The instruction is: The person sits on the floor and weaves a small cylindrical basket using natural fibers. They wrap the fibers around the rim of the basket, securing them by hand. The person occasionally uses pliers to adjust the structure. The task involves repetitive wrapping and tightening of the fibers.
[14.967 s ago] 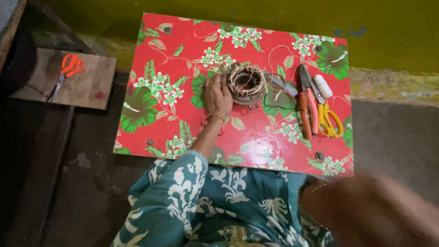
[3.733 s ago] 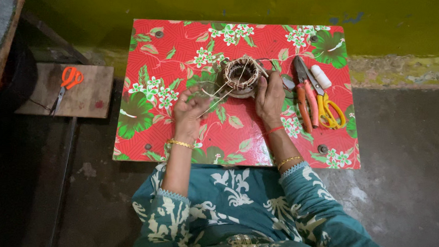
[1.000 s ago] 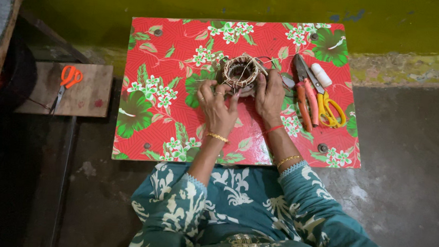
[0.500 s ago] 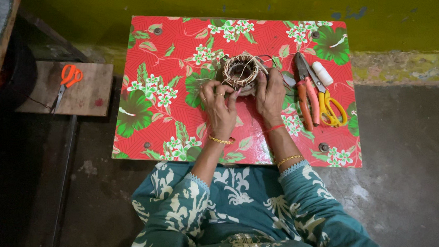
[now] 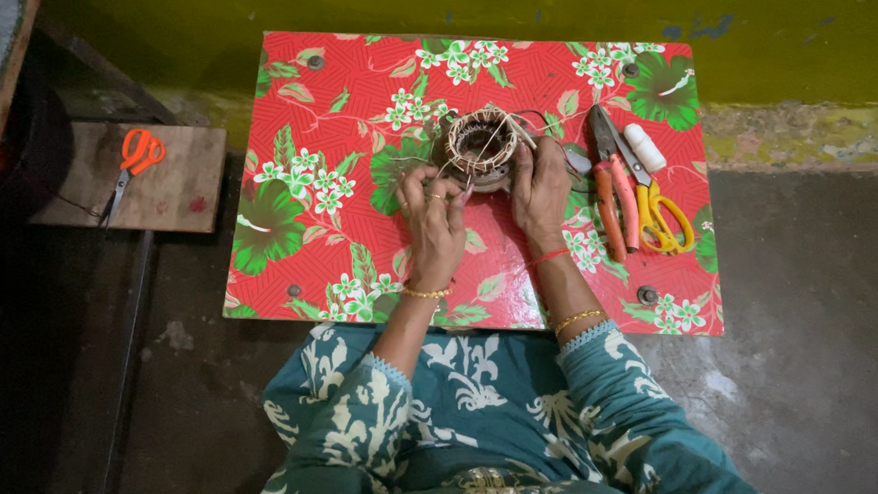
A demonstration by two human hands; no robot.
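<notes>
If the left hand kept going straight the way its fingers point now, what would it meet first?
The left hand points up the table toward the round wound coil, already at its near edge. It would likely meet the coil's rim and the thin strands there first; from overhead, height is hard to judge.

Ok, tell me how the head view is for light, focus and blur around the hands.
Head view: the floral table is evenly lit and sharp; left hand, right hand and wound coil show no motion blur; the floor at left falls into deep shadow; no glare.
</notes>
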